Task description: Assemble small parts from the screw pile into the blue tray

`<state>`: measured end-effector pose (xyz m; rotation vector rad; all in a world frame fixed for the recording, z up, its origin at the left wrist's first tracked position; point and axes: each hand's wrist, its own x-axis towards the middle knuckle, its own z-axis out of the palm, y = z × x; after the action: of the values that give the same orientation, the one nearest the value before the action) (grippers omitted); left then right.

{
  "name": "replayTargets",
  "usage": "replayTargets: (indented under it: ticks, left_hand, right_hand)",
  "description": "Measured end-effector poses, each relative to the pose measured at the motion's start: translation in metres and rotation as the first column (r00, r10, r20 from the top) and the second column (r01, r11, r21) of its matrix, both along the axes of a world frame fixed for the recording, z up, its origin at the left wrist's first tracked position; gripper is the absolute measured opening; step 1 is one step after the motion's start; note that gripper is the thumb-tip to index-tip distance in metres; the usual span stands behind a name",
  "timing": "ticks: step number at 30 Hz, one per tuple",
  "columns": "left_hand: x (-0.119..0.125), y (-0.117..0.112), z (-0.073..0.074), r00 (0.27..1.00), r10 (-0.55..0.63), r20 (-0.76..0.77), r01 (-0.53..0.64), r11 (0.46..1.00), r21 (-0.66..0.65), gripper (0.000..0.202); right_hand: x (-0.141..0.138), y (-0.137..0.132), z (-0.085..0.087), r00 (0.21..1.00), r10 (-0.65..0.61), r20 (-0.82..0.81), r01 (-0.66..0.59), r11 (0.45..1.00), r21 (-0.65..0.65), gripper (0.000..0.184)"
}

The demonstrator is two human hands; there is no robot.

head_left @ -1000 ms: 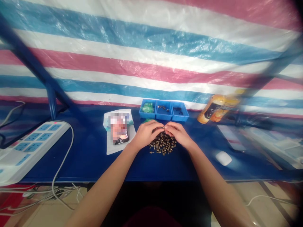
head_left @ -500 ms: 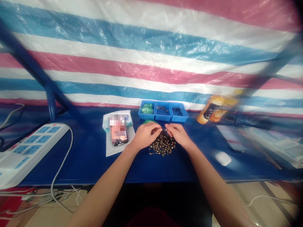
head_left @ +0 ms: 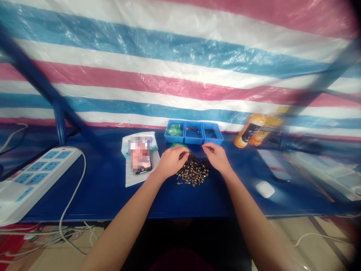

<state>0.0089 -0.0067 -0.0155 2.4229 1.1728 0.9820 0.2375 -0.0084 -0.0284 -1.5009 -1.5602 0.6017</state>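
Head view | left hand point(head_left: 170, 162) and right hand point(head_left: 217, 158) curled narrow beside small screws point(head_left: 193, 171) | held item: cannot tell

A blue table point(head_left: 98, 195) is shown, on which are placed a heap of small brass fasteners point(head_left: 193, 172), a blue three-compartment tray point(head_left: 194, 132), a phone point(head_left: 140, 160) on white paper point(head_left: 142, 180), a white power strip point(head_left: 36, 177) and orange bottles point(head_left: 254, 130).

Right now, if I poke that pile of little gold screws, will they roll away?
The pile of small brass-coloured screws will probably slide apart easily, since they lie loosely heaped on the smooth blue table top. Their round shanks may roll a little, though their wider heads should stop them soon.
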Motion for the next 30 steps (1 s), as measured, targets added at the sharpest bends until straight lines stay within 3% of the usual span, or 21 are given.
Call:
replayTargets:
  ticks: [3, 7, 17, 30]
  left_hand:
    - [-0.001, 0.001, -0.001, 0.999, 0.033, -0.011, -0.033, 0.999, 0.011, 0.017]
    - [0.000, 0.001, 0.000, 0.999, 0.031, -0.021, -0.031, 1.000, -0.003, 0.017]
    - [0.002, 0.001, -0.003, 1.000, 0.020, -0.014, -0.020, 1.000, 0.017, 0.017]
    - [0.003, 0.000, -0.004, 1.000, 0.006, -0.020, -0.005, 1.000, 0.020, 0.016]
  right_hand:
    - [0.003, -0.005, 0.004, 0.960, 0.087, 0.266, -0.074, 0.996, -0.059, 0.021]
    - [-0.001, -0.013, 0.010, 0.890, 0.120, 0.439, -0.060, 0.987, -0.147, 0.021]
    - [-0.018, -0.012, -0.003, 0.857, 0.040, 0.513, -0.017, 0.999, -0.049, 0.021]
    - [-0.017, -0.014, 0.003, 0.807, 0.074, 0.586, -0.043, 0.997, -0.068, 0.022]
